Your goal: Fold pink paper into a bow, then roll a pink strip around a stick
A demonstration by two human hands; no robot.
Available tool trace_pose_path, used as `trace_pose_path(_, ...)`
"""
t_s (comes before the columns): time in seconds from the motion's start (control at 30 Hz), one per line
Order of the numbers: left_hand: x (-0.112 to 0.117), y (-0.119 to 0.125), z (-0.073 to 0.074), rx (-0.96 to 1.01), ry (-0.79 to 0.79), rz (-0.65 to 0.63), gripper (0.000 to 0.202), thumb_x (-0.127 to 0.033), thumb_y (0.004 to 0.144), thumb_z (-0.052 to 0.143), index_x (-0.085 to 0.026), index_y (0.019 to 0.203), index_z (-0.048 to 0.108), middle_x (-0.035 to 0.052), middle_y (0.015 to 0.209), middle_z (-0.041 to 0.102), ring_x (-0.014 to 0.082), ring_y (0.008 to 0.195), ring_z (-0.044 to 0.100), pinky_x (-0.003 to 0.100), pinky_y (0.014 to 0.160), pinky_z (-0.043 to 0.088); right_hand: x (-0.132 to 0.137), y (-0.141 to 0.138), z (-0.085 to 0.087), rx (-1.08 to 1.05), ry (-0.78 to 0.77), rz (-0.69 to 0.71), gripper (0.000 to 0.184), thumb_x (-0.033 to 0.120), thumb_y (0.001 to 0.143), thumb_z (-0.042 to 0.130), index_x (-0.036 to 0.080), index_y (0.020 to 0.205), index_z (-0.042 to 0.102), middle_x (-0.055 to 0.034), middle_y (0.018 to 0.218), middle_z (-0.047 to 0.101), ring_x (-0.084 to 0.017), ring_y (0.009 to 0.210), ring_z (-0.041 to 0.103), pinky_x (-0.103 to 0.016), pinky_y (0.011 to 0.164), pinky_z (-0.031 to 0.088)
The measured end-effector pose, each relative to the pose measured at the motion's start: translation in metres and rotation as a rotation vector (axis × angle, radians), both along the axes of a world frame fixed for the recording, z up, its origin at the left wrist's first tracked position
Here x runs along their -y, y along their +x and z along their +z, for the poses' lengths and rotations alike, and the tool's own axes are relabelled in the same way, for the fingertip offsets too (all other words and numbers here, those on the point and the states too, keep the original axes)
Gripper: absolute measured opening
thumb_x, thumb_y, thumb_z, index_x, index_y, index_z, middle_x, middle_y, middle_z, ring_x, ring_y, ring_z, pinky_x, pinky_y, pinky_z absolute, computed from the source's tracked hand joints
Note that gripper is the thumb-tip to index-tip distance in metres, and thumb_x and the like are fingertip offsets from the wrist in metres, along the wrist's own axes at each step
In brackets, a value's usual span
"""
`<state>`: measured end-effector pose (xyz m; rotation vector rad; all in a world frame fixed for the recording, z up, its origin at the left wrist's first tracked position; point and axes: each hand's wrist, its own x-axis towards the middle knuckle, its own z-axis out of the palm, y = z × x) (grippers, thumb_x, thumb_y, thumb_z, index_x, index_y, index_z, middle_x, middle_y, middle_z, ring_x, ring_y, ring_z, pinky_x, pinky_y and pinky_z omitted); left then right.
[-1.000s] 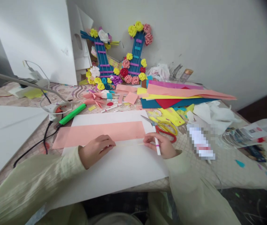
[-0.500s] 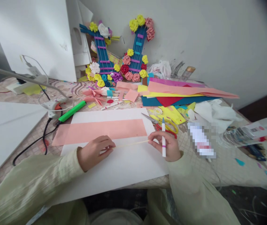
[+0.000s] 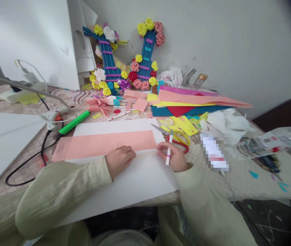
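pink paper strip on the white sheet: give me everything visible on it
The pink paper strip is one long salmon rectangle, thin and matte like craft paper, with no crease showing. It lies flat, its long side running left to right across the white sheet, and its left end overhangs onto the table. The left hand has its fingertips at the lower edge, right of the middle. The right hand, holding a pen, is at the lower right corner.
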<state>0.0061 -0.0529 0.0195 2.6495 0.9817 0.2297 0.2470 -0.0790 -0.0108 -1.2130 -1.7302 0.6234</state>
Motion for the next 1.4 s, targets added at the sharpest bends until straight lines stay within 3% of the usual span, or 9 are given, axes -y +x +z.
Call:
trace_pose_path(0.17, -0.002, 0.006, -0.003, -0.055, 0.105, 0.055, 0.017, -0.009, 0.073, 0.042, -0.014, 0.079, 0.058, 0.0056, 0.08, 0.058, 0.0182, 0.075, 0.053, 0.032, 0.07, 0.044, -0.009, 0.01, 0.016, -0.056, 0.007, -0.092, 0.023, 0.019, 0.071, 0.058, 0.02, 0.094, 0.054, -0.003, 0.079, 0.061, -0.015, 0.073, 0.059, -0.032, 0.071, 0.048)
trace_pose_path(0.37, -0.003, 0.008, -0.005, -0.054, 0.162, 0.083, 0.015, -0.009, 0.068, 0.043, -0.013, 0.075, 0.056, 0.0063, 0.078, 0.056, 0.0181, 0.074, 0.051, 0.032, 0.069, 0.044, -0.039, 0.007, 0.038, -0.072, 0.061, -0.096, 0.018, 0.022, 0.071, 0.058, 0.02, 0.089, 0.055, -0.0019, 0.077, 0.06, -0.014, 0.072, 0.059, -0.03, 0.069, 0.047)
trace_pose_path(0.63, -0.006, 0.016, -0.001, -0.025, 0.116, 0.048, 0.013, -0.014, 0.073, 0.042, -0.015, 0.077, 0.055, 0.0065, 0.081, 0.054, 0.0175, 0.075, 0.05, 0.032, 0.069, 0.043, -0.06, -0.005, 0.015, -0.192, -0.064, -0.01, 0.017, 0.027, 0.073, 0.055, 0.02, 0.087, 0.054, -0.0016, 0.076, 0.059, -0.013, 0.068, 0.059, -0.028, 0.063, 0.048)
trace_pose_path(0.77, -0.008, 0.022, 0.002, -0.028, 0.103, 0.036, 0.012, -0.014, 0.073, 0.044, -0.014, 0.077, 0.055, 0.0067, 0.081, 0.054, 0.0174, 0.074, 0.05, 0.031, 0.068, 0.043, -0.058, -0.001, 0.011, -0.21, -0.058, -0.053, 0.014, 0.027, 0.073, 0.056, 0.02, 0.085, 0.054, -0.0015, 0.074, 0.06, -0.013, 0.064, 0.059, -0.028, 0.061, 0.049)
trace_pose_path(0.87, -0.01, 0.025, -0.001, -0.009, 0.115, 0.026, 0.014, -0.013, 0.075, 0.042, -0.014, 0.076, 0.055, 0.0063, 0.078, 0.055, 0.0165, 0.072, 0.049, 0.03, 0.066, 0.043, -0.057, 0.005, 0.011, -0.135, -0.048, -0.05, 0.015, 0.025, 0.072, 0.057, 0.02, 0.086, 0.055, -0.0023, 0.073, 0.061, -0.014, 0.067, 0.059, -0.029, 0.064, 0.049)
trace_pose_path(1.07, -0.012, 0.022, -0.008, 0.047, 0.232, -0.038, 0.018, -0.014, 0.08, 0.04, -0.014, 0.077, 0.058, 0.0058, 0.078, 0.056, 0.0159, 0.071, 0.048, 0.03, 0.067, 0.043, -0.06, 0.012, 0.009, 0.044, -0.116, 0.161, 0.023, 0.019, 0.067, 0.061, 0.019, 0.089, 0.057, -0.0054, 0.089, 0.063, -0.016, 0.082, 0.059, -0.031, 0.076, 0.046)
trace_pose_path(1.4, -0.012, 0.014, -0.012, 0.112, 0.274, -0.038, 0.025, -0.013, 0.084, 0.035, -0.013, 0.08, 0.059, 0.0059, 0.077, 0.057, 0.0146, 0.068, 0.05, 0.029, 0.065, 0.044, -0.06, 0.002, 0.009, 0.155, -0.087, 0.151, 0.019, 0.017, 0.068, 0.061, 0.02, 0.086, 0.059, -0.0038, 0.085, 0.063, -0.016, 0.081, 0.058, -0.031, 0.076, 0.046)
